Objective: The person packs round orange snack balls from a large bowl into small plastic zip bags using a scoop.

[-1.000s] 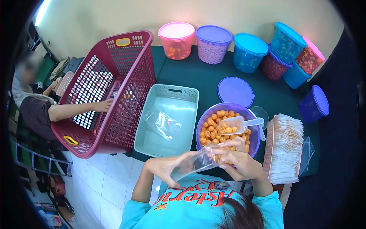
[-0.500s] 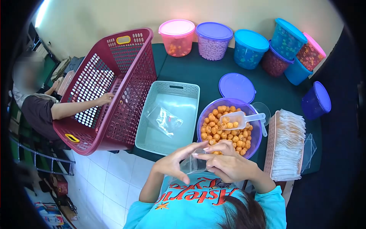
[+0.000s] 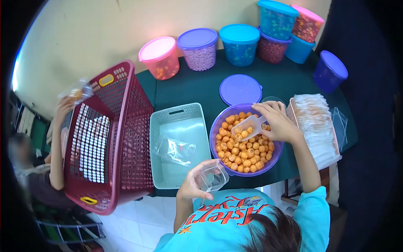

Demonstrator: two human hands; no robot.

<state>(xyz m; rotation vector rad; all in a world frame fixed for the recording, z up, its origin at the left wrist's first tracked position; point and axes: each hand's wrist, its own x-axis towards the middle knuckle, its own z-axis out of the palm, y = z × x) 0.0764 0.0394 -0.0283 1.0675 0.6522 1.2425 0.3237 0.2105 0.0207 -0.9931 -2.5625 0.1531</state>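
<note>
Half a second ago both of the person's hands were on the clear bag (image 3: 214,178) in front of the bowl (image 3: 213,134). Now the right hand (image 3: 279,122) is away from the bag and up at the scoop (image 3: 247,128), and only the left hand (image 3: 191,187) has the bag. Another person's hand (image 3: 64,107) was down in the red basket (image 3: 140,138); now it is up by the basket's far end with a clear packet (image 3: 77,93). The whole view has turned a bit too.

The desk (image 3: 193,86) has a dark green cloth. Tubs (image 3: 197,48) with lids stand along its far edge, by a pale wall (image 3: 197,12). A green tray (image 3: 178,126) is near the left edge, and a box (image 3: 291,113) full of white packets (image 3: 317,130) is near the right edge. White floor tiles (image 3: 155,218) show past the near edge.

The left hand is curled round the bag, whose mouth is wide open, just beside the bowl at the near edge. The right hand is half bent over the scoop's handle; how tightly it holds on, one cannot tell. The scoop's wide end lies on the orange balls (image 3: 247,155) in the bowl, just left of that hand.
</note>
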